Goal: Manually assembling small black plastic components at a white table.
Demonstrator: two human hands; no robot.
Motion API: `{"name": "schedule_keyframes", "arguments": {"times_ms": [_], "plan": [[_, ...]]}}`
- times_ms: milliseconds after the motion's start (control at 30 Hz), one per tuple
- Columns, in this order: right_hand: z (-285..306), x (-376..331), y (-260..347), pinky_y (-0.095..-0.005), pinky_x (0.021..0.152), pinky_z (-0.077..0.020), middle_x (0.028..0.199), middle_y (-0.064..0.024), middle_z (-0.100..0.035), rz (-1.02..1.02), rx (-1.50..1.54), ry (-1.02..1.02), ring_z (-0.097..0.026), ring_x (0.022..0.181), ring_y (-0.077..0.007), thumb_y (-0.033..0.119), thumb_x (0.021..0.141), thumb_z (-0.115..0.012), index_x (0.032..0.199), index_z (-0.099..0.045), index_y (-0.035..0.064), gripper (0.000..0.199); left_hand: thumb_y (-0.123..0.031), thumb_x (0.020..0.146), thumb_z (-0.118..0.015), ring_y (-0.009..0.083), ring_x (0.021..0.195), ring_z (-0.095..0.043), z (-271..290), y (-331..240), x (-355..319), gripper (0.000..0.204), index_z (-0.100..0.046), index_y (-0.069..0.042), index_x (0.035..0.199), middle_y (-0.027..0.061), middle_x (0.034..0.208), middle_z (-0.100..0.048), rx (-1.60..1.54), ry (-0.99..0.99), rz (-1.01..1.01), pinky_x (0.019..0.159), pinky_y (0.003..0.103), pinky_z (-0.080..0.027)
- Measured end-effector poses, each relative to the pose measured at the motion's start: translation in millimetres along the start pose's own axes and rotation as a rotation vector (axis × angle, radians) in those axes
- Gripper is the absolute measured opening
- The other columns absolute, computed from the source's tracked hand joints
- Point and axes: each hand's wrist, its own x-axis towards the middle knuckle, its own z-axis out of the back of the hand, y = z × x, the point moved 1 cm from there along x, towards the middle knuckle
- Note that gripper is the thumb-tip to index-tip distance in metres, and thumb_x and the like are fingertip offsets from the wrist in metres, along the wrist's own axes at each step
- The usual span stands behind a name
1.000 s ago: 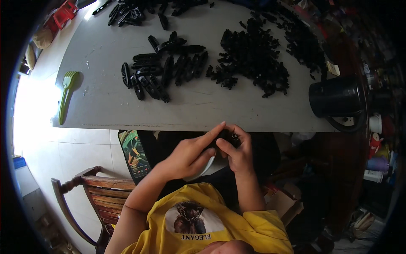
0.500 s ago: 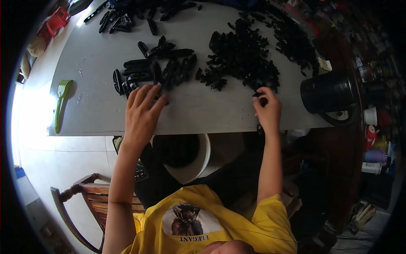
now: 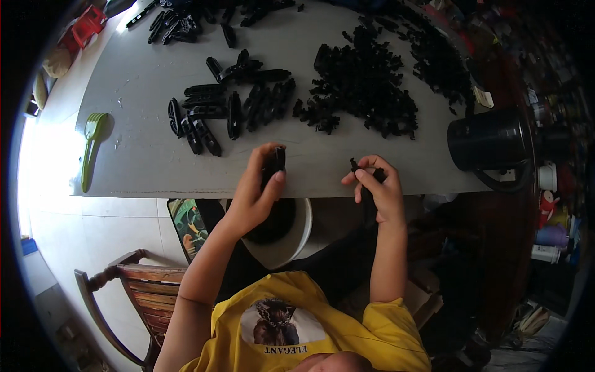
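Note:
Over the table's near edge, my left hand is closed around an elongated black plastic part, held with one end up. My right hand pinches a small black plastic piece between thumb and fingers. Another dark bit shows against its fingers, its shape unclear. The hands are apart from each other. Beyond the left hand lie several loose elongated black parts. Past the right hand spreads a heap of small black pieces.
The grey table bears a green plastic fork at left and a large black mug at right. More black parts lie at the far side. Below the near edge stand a white bucket and a wooden chair.
My left hand has picked up an elongated black part and drawn it nearer and to the right. My right hand has come back from the heap toward the near edge with a small piece.

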Motion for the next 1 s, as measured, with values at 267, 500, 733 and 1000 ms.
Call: {"name": "schedule_keyframes", "arguments": {"times_ms": [267,500,733,1000], "plan": [[-43,-9,-7,-0.0221,0.047,-0.0417,0.076,-0.0087,-0.060,0.070,0.103,0.024,-0.051,0.050,-0.0120,0.003,0.079,-0.059,0.087,-0.058,-0.0019,0.009,-0.025,0.097,-0.037,0.0041,0.056,-0.035,3,-10,7,0.042,-0.031,-0.005,0.133,0.0006,0.077,-0.043,-0.265,0.101,0.128,0.051,0.017,-0.029],[-91,-13,-3,-0.0208,0.048,-0.0419,0.070,-0.0060,-0.057,0.045,0.123,0.190,-0.055,0.052,-0.0114,0.000,0.079,-0.063,0.088,-0.058,-0.0042,0.011,-0.026,0.097,-0.034,0.0078,0.071,-0.044,8,-10,4,0.048,-0.028,-0.004,0.138,0.0027,0.089,-0.050,-0.151,0.117,0.098,0.065,0.019,-0.036],[-93,-12,0,-0.0201,0.047,-0.0419,0.074,-0.0027,-0.055,0.077,-0.002,0.184,-0.053,0.054,-0.0076,-0.003,0.080,-0.057,0.085,-0.055,-0.0009,0.006,-0.026,0.093,-0.034,0.0134,0.093,-0.048,13,-6,4,0.057,-0.020,-0.002,0.142,0.0139,0.130,-0.043,-0.116,0.112,0.090,0.079,0.022,-0.038],[-92,-10,10,-0.0190,0.048,-0.0409,0.077,-0.0031,-0.056,0.297,-0.322,0.136,-0.052,0.054,-0.0057,-0.004,0.080,-0.055,0.087,-0.058,-0.0022,0.008,-0.010,0.085,-0.048,0.0297,0.136,-0.023,8,-6,2,0.069,-0.012,0.004,0.142,0.0231,0.145,-0.023,0.108,0.225,-0.121,0.108,0.032,-0.018]]}}
